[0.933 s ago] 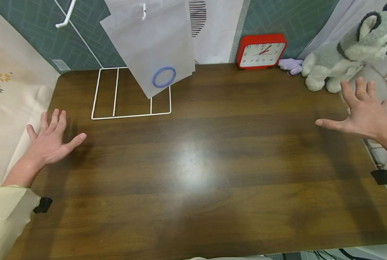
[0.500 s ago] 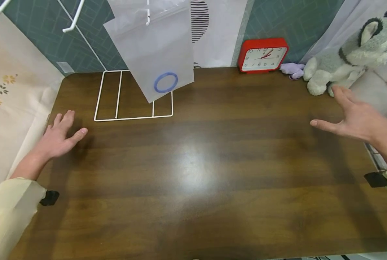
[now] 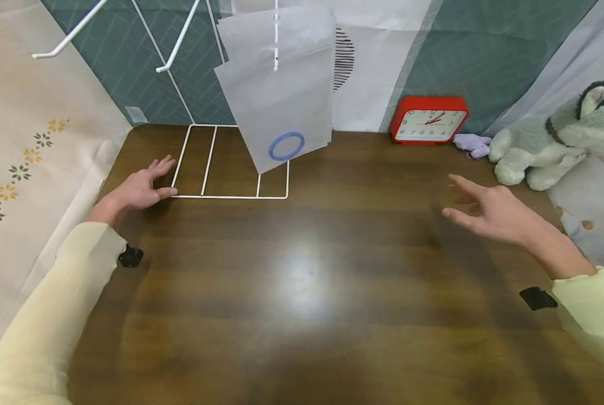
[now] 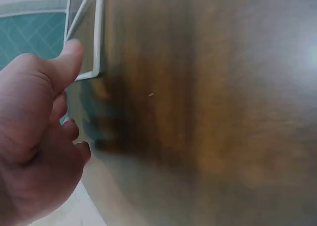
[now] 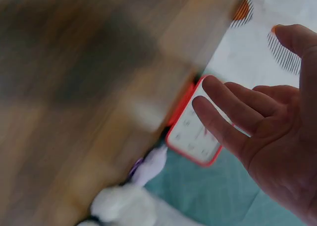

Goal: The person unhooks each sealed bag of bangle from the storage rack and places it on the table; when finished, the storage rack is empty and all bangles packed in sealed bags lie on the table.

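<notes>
My left hand is at the front left corner of a white wire rack that stands on the brown wooden table. Its thumb overlaps the rack's corner in the head and left wrist views, and its fingers are relaxed around nothing. Sheets of white paper hang from the rack's hook, with a blue ring over their lower end. My right hand hovers above the right part of the table, fingers loosely bent and holding nothing. In the right wrist view its fingers overlap a red clock.
The red square clock stands against the green back wall. Beside it lie a small purple toy and a grey plush dog. Bare white hooks stick out at the upper left. A flowered cloth borders the left side.
My left hand has moved right and forward to the rack's corner. My right hand has come inward to the left, its spread fingers now bent. The head view has tilted and shifted.
</notes>
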The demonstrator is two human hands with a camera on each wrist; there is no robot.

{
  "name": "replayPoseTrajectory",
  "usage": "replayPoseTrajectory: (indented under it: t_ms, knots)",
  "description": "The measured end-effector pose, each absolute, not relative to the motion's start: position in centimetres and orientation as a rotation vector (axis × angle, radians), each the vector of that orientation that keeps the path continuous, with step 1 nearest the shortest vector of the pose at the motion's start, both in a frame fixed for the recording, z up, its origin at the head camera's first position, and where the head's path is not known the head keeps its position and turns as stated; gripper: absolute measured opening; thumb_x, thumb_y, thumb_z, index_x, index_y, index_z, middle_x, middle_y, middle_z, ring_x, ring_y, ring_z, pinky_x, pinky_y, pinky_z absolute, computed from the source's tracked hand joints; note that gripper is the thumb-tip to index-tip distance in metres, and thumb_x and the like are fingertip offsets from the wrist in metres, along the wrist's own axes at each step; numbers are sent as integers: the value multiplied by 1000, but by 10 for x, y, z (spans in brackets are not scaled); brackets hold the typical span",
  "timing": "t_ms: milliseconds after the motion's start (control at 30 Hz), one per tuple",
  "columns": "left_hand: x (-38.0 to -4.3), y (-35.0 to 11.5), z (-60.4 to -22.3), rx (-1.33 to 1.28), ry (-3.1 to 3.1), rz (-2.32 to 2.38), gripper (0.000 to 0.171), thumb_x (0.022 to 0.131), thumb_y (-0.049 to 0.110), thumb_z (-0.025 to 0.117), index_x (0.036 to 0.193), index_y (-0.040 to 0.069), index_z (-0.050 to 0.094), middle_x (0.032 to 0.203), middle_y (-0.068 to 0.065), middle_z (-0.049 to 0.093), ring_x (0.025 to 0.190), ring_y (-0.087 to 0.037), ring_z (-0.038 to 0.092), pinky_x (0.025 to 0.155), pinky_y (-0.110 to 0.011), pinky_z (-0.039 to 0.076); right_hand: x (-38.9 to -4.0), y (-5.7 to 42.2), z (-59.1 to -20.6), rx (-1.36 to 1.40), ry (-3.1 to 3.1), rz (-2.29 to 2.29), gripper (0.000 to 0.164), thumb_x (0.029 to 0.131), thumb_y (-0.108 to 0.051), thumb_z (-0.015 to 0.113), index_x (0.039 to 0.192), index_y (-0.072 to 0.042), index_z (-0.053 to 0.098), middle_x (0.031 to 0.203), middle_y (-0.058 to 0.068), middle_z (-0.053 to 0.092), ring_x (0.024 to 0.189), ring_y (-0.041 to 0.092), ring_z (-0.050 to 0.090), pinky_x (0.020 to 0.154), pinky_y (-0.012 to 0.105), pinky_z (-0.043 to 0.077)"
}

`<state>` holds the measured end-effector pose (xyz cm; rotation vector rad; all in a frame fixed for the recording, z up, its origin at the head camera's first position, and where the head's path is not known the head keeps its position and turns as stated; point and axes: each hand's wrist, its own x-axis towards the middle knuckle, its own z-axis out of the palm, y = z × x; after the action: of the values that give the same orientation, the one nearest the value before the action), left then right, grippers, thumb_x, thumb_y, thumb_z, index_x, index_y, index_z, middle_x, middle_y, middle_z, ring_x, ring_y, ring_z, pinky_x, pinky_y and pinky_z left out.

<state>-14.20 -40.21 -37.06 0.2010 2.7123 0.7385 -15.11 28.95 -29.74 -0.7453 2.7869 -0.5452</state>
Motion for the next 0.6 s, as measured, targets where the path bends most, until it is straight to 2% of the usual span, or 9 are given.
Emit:
replayPoseTrajectory:
  t_ms: [200,333,400,600]
  knots:
    - [-148,-405,-373,197,2701,662,87,93,24,73,157,-2,19,164,-20,10,148,-46,5,112,-66,14,-164,257,-293,-923,2764,-564,72,91,-25,74,149,3,42,126,24,64,92,33,72,83,53,53]
    - [-149,-401,-372,210,2689,638,91,91,29,75,158,3,20,163,-21,12,147,-48,6,110,-69,14,-170,242,-291,-932,2713,-539,72,93,-28,72,150,2,41,129,25,62,98,34,71,87,54,51]
    - [-150,-398,-371,210,2676,623,92,91,32,75,159,4,20,162,-25,12,146,-51,7,109,-70,13,-173,236,-290,-948,2702,-527,71,93,-28,72,149,3,41,133,24,60,101,34,70,89,54,50]
    - [-151,-397,-370,173,2662,544,92,92,34,73,159,5,17,154,-42,5,136,-67,11,108,-72,12,-184,212,-280,-1074,2699,-590,60,92,-19,73,142,4,49,129,23,63,104,32,69,89,52,51]
